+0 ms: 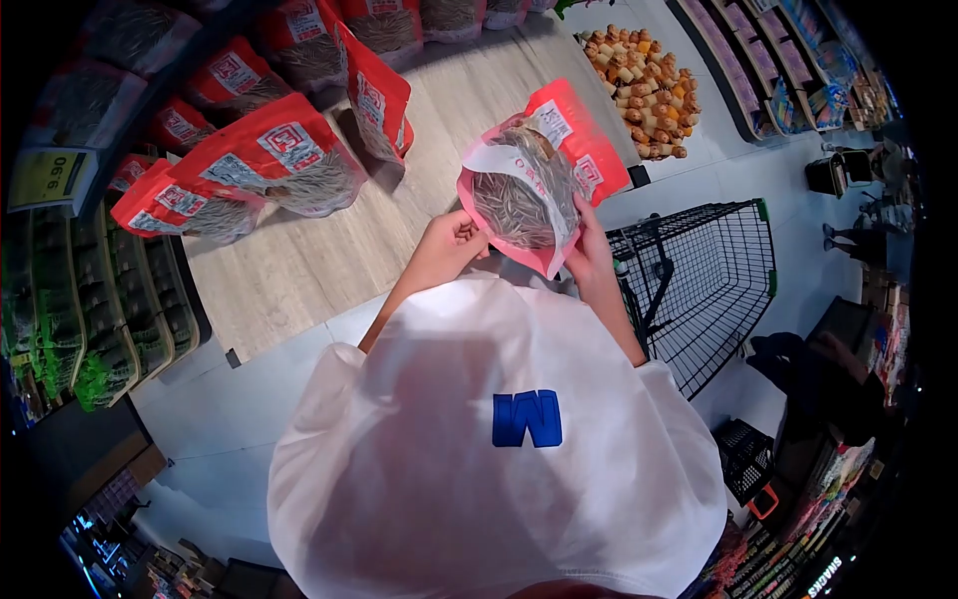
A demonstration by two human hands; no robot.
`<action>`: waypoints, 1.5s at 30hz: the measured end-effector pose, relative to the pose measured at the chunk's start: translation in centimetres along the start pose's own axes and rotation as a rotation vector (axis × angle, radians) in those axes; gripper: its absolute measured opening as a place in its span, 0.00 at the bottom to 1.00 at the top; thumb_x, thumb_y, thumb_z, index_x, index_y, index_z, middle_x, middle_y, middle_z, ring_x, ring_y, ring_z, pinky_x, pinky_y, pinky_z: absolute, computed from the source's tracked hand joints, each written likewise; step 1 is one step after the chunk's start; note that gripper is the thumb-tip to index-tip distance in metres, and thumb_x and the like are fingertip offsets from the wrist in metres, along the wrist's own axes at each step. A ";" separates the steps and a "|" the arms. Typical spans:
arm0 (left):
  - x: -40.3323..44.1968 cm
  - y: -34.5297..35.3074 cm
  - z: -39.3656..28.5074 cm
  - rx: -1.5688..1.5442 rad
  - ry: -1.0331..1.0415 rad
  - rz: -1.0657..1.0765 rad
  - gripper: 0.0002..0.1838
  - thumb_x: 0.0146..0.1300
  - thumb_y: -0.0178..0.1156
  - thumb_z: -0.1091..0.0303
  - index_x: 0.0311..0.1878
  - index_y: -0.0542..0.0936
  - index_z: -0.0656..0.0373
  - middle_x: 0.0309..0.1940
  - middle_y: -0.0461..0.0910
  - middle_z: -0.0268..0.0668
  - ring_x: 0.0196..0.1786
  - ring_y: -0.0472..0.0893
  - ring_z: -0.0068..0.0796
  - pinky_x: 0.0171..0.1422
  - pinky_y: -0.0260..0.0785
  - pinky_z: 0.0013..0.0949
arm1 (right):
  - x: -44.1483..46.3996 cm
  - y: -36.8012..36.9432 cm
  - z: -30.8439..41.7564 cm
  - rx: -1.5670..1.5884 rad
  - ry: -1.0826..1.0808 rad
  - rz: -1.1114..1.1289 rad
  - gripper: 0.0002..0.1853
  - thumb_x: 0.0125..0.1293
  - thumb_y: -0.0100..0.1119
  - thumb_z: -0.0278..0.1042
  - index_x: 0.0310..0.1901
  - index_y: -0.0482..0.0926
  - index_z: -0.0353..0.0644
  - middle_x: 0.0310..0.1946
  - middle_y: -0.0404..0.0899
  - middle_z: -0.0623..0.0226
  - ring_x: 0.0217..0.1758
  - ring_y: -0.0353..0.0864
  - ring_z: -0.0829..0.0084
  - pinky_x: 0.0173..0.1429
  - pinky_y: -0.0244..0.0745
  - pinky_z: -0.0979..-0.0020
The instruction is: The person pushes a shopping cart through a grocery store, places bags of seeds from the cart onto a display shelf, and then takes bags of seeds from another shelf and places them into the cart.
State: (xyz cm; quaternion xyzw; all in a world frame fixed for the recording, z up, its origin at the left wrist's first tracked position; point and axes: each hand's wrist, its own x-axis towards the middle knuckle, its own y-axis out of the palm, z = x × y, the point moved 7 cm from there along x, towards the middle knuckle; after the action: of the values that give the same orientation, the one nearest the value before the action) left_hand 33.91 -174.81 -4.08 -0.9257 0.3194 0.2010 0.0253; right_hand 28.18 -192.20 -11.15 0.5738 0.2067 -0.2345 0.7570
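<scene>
Over the near edge of the surface (279, 280), the right hand (591, 245) grips a bag (514, 205); the left hand (454, 240) is curled, whether gripping cannot be told. Red packs (299, 160) stand on the surface's left.

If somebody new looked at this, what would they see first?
Probably the red-and-clear plastic pouch between the left hand and right hand, above the picture's middle. Then perhaps the bold blue letter on the white cloth top below, and the black wire shopping cart to the right.
</scene>
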 end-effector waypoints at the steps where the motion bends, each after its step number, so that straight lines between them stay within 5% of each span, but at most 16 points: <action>1: 0.3 0.1 0.2 0.036 -0.002 0.007 0.05 0.58 0.54 0.74 0.34 0.74 0.67 0.25 0.75 0.32 0.28 0.74 0.17 0.33 0.67 0.21 | -0.2 0.7 1.1 -0.035 -0.035 0.010 0.19 0.60 0.55 0.31 0.53 0.67 0.40 0.49 0.73 0.63 0.50 0.74 0.69 0.55 0.69 0.66; 10: 2.1 0.1 -0.6 0.030 0.095 -0.055 0.07 0.62 0.49 0.76 0.40 0.74 0.67 0.29 0.76 0.34 0.34 0.76 0.21 0.38 0.68 0.25 | -0.3 6.9 6.0 -0.281 -0.265 0.185 0.25 0.59 0.54 0.26 0.58 0.59 0.39 0.51 0.70 0.65 0.52 0.72 0.71 0.56 0.68 0.68; 13: 3.5 -0.7 0.4 -0.048 0.194 -0.010 0.10 0.63 0.50 0.71 0.45 0.73 0.64 0.35 0.76 0.34 0.34 0.74 0.20 0.40 0.67 0.24 | 0.4 10.2 7.7 -0.486 -0.510 0.307 0.25 0.56 0.57 0.24 0.56 0.62 0.34 0.49 0.71 0.64 0.50 0.72 0.72 0.54 0.66 0.71; 15: 3.8 -1.9 1.7 0.029 -0.035 -0.056 0.13 0.64 0.49 0.67 0.49 0.71 0.61 0.36 0.76 0.34 0.35 0.73 0.19 0.39 0.66 0.22 | 2.1 11.3 8.4 -0.617 -0.545 0.329 0.24 0.54 0.59 0.24 0.54 0.64 0.34 0.47 0.72 0.65 0.49 0.72 0.73 0.54 0.66 0.72; 18: 3.7 -3.2 3.4 -0.010 -0.061 -0.050 0.15 0.64 0.48 0.65 0.51 0.70 0.60 0.37 0.76 0.34 0.36 0.73 0.18 0.39 0.65 0.21 | 4.1 13.4 9.2 -0.884 -0.729 0.298 0.21 0.50 0.64 0.22 0.47 0.70 0.33 0.43 0.75 0.64 0.44 0.74 0.75 0.50 0.67 0.74; 23: 2.6 -4.8 4.4 -0.008 -0.109 -0.120 0.15 0.64 0.47 0.66 0.51 0.71 0.60 0.37 0.76 0.34 0.37 0.73 0.18 0.37 0.65 0.21 | 11.3 14.8 8.9 -1.094 -0.712 0.419 0.21 0.51 0.62 0.20 0.48 0.69 0.35 0.44 0.75 0.65 0.44 0.74 0.74 0.50 0.67 0.74; 33: 1.8 -8.8 5.4 0.001 -0.067 -0.367 0.14 0.63 0.46 0.67 0.51 0.71 0.58 0.35 0.76 0.32 0.35 0.73 0.18 0.38 0.64 0.21 | 16.8 16.2 8.2 -0.985 -0.753 0.562 0.19 0.53 0.60 0.21 0.48 0.69 0.35 0.43 0.74 0.67 0.44 0.73 0.76 0.50 0.66 0.74; 45: 3.3 -9.8 2.9 0.161 0.068 -0.508 0.15 0.61 0.48 0.71 0.51 0.69 0.62 0.34 0.79 0.38 0.35 0.79 0.26 0.43 0.68 0.26 | 20.0 10.3 9.4 -1.248 -0.752 0.296 0.11 0.55 0.60 0.22 0.37 0.68 0.38 0.34 0.73 0.71 0.33 0.68 0.82 0.37 0.63 0.79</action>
State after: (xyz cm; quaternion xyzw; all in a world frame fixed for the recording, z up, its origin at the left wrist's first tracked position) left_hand 41.07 -168.42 -8.83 -0.9774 0.0923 0.1307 0.1378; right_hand 50.76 -201.28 -12.40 -0.0598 -0.0510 -0.1498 0.9856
